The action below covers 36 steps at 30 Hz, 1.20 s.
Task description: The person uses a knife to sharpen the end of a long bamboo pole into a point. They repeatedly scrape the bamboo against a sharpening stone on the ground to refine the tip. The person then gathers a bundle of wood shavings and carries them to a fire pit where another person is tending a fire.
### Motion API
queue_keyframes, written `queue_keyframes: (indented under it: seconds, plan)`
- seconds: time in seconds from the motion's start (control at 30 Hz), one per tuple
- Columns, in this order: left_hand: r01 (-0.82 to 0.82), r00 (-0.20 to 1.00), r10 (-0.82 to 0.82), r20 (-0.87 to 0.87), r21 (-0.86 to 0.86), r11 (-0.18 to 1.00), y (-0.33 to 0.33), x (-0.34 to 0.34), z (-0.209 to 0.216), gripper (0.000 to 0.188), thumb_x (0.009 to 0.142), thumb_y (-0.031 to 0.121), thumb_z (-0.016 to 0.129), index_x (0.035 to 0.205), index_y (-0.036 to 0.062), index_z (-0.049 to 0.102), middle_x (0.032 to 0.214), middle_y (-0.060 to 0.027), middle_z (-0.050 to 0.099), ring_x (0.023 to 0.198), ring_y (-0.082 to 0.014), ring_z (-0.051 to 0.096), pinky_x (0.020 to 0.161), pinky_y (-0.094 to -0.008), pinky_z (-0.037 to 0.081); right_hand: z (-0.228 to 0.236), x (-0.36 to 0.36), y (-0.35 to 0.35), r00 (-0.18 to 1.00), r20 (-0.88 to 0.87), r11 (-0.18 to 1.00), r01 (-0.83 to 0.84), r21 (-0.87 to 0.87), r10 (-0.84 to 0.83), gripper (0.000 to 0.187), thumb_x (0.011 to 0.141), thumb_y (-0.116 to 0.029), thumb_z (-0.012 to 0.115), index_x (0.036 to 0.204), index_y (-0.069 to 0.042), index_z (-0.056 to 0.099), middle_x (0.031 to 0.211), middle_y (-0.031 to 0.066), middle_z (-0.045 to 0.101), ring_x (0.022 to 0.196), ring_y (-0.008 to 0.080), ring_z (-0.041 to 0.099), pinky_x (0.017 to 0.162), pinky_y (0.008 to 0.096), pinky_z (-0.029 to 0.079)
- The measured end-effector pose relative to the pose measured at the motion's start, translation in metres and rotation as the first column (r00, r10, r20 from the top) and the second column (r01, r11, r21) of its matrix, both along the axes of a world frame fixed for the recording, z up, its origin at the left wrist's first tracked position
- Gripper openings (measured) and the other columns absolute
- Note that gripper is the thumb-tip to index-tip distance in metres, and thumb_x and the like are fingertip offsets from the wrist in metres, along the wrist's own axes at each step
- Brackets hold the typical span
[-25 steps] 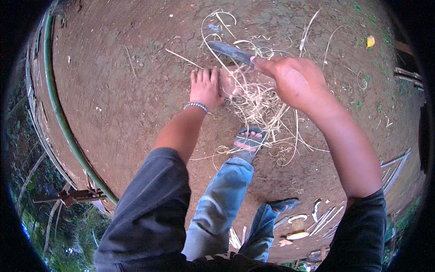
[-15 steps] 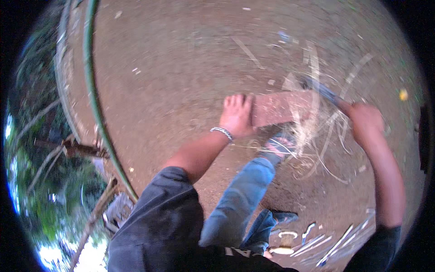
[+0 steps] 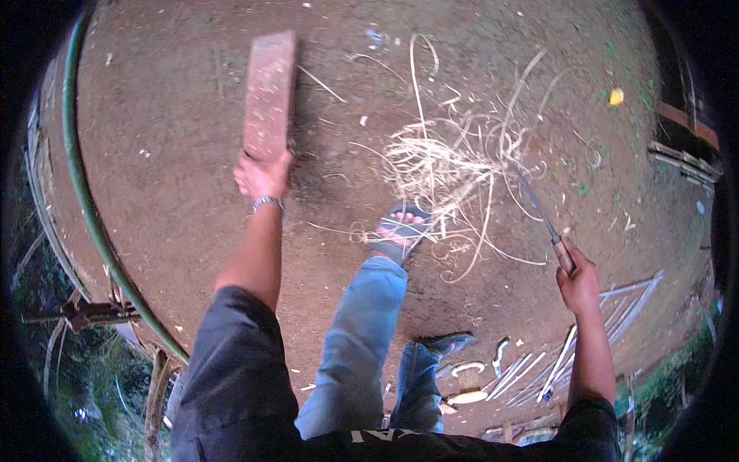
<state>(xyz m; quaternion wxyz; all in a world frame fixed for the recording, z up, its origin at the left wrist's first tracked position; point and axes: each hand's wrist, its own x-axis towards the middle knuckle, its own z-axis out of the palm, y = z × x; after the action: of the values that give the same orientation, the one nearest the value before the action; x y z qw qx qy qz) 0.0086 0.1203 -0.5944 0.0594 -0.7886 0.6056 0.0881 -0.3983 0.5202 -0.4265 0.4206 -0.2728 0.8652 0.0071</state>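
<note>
My left hand [image 3: 262,175] is closed around the near end of a reddish-brown wooden board [image 3: 269,96], which points away from me at the upper left. On the right, my right hand [image 3: 579,283] grips a long knife [image 3: 536,204] by its brown wooden handle. Its dark, narrow blade slants away to the left, and the tip meets the edge of a tangled heap of pale strips and shavings [image 3: 431,165]. That heap lies on the ground between my hands. Several strips trail over my sandalled foot [image 3: 400,231].
A green hose or pipe [image 3: 81,177] curves along the left side. Pale thin sticks [image 3: 558,366] lie at the lower right, close to a small round stool-like object [image 3: 468,381]. Something yellow [image 3: 616,97] sits on the dirt ground at the upper right.
The board has swung from over the shavings to the upper left in my left hand, now pointing away. My right hand with the knife has come lower and nearer, uncovering the heap.
</note>
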Motion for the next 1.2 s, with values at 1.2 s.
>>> queue_keyframes:
  seconds: [1.2]
  plan:
    - [0.926, 0.162, -0.787, -0.596, 0.367, -0.087, 0.246, -0.165, 0.026, 0.095, 0.080, 0.053, 0.067, 0.151, 0.0102, 0.021, 0.157, -0.0219, 0.012, 0.147, -0.0352, 0.007, 0.113, -0.0625, 0.009, -0.111, 0.036, 0.058, 0.860, -0.217, 0.829, 0.333, -0.448, -0.462, 0.061, 0.081, -0.011, 0.061, 0.140, -0.020, 0.048, 0.110, 0.0190, 0.066, 0.090, 0.0347, 0.068, 0.079, 0.0416, 0.053]
